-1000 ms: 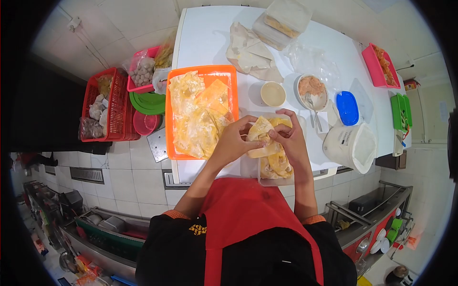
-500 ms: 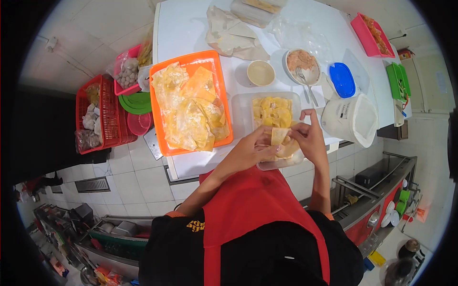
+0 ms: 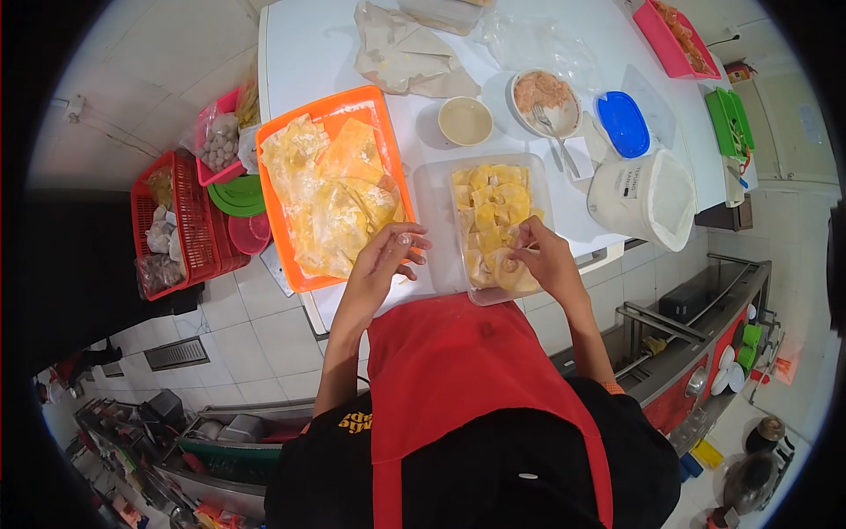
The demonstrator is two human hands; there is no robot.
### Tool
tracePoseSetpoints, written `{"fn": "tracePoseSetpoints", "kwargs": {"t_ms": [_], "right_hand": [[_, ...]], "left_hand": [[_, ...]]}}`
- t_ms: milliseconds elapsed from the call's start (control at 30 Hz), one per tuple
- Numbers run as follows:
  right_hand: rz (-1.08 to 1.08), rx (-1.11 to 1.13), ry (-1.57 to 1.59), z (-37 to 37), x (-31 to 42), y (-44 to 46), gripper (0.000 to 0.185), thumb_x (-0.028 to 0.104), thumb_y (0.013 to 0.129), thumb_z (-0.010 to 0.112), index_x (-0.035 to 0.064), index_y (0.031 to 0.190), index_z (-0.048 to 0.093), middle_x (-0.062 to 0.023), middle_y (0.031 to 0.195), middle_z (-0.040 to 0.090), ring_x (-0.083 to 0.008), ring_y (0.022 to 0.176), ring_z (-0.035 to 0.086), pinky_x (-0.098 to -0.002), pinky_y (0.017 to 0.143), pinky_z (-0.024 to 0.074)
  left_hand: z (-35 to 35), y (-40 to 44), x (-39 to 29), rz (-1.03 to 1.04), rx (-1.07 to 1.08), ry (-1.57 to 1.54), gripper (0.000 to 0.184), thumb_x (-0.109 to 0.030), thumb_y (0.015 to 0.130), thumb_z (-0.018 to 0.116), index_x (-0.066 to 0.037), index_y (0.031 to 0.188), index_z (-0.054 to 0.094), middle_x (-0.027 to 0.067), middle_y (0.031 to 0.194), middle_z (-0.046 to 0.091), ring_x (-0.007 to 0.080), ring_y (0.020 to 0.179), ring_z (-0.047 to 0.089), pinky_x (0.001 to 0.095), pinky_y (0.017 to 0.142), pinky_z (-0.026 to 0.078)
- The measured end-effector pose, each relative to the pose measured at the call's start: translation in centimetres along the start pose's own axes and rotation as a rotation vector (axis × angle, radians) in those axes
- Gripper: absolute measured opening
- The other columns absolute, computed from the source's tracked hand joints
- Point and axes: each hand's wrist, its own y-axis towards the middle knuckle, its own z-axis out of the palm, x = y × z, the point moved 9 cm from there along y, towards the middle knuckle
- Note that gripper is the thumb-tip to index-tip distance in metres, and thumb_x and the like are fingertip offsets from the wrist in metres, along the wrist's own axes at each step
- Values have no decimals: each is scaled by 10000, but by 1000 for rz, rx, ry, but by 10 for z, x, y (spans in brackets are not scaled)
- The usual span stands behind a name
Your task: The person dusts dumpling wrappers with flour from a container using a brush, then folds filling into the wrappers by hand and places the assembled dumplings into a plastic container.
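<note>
My right hand is over the near right part of a clear plastic container, its fingertips pinched on a folded dumpling. Rows of yellow filled dumplings lie in that container. At the right edge of an orange tray, my left hand is raised with fingers bent and apart, holding nothing. Floured yellow wrapper sheets are heaped in the tray. Beyond the container stand a small bowl of pale liquid and a bowl of pinkish filling with a fork in it.
A white tub and a blue lid are at the right. Crumpled brown paper and a clear plastic bag lie at the back. Red baskets stand left of the table.
My left hand has left the dumpling and moved left to the tray's edge, opening. My right hand has lowered the dumpling into the near part of the container. The camera view has shifted slightly.
</note>
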Motion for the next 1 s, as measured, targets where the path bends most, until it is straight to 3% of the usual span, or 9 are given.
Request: {"fn": "tracePoseSetpoints", "kwargs": {"t_ms": [133, 333, 433, 567, 700, 767, 900, 967, 1000], "right_hand": [[-163, -83, -110, -3, 11, 3, 278, 60, 849, 753, 17, 1035, 551, -121, 927, 632, -301, 923, 654, -393, 805, 553], [-346, -122, -527, -1, 24, 7, 329, 171, 781, 786, 70, 1036, 603, -58, 942, 641, -267, 992, 584, -414, 844, 430], [-388, -221, -614, -10, 30, 0, 319, 134, 788, 757, 121, 1072, 613, -42, 960, 665, -242, 986, 604, -402, 862, 399], [-294, -244, -654, -24, 29, -6, 316, 135, 809, 759, 118, 1095, 625, -38, 1001, 673, -246, 986, 599, -417, 887, 385], [-291, -538, -416, -112, 51, -38, 279, 173, 878, 759, 78, 1114, 644, -54, 1019, 680, -288, 954, 621, -413, 893, 410], [-80, -1015, -301, -185, 23, -72, 285, 132, 898, 738, 46, 1138, 612, -103, 1003, 687, -308, 920, 657, -429, 858, 471], [73, -1029, -513, -216, -2, -76, 329, 73, 897, 722, 33, 1184, 565, -149, 996, 693, -310, 924, 690, -423, 819, 522], [121, -876, -125, -197, -16, -71, 370, 29, 899, 698, 41, 1230, 533, -169, 1023, 702, -321, 991, 700, -411, 799, 541], [126, -885, -122, -195, -15, -74, 370, 29, 899, 698, 41, 1230, 533, -169, 1023, 702, -321, 991, 700, -411, 799, 541]], "left_hand": [[3, 9, 9, -8, -5, -11, 323, -297, 1061, 533, -55, 1258, 617, 72, 1092, 669, 143, 921, 608, 298, 785, 514], [124, 5, -5, 860, 240, 1000, 149, -228, 918, 692, -143, 1027, 749, 38, 1069, 668, 266, 1058, 578, 404, 925, 463], [151, 12, 19, 915, 213, 1314, 203, -276, 875, 713, -176, 1048, 754, -1, 1053, 668, 268, 1034, 570, 444, 949, 422], [155, 20, 18, 970, 287, 1278, 199, -287, 890, 699, -189, 1054, 756, 1, 1015, 667, 271, 1002, 569, 463, 926, 411], [162, 44, -16, 772, 358, 1023, 231, -320, 925, 699, -151, 1075, 745, 37, 1050, 693, 240, 952, 596, 403, 878, 447], [163, 76, -2, 162, 301, 507, 422, -391, 956, 680, -110, 1268, 642, 83, 1116, 709, 219, 886, 677, 363, 804, 504], [257, 118, -3, 122, 373, 463, 730, -499, 943, 651, -56, 1459, 385, 199, 1071, 719, 313, 794, 738, 392, 689, 562], [292, 121, 12, -277, 457, 190, 907, -496, 951, 603, -9, 1547, 124, 236, 1050, 707, 297, 702, 739, 359, 629, 576], [299, 121, 14, -277, 464, 198, 907, -496, 951, 603, -9, 1547, 124, 236, 1050, 707, 297, 702, 739, 359, 629, 576]]}}
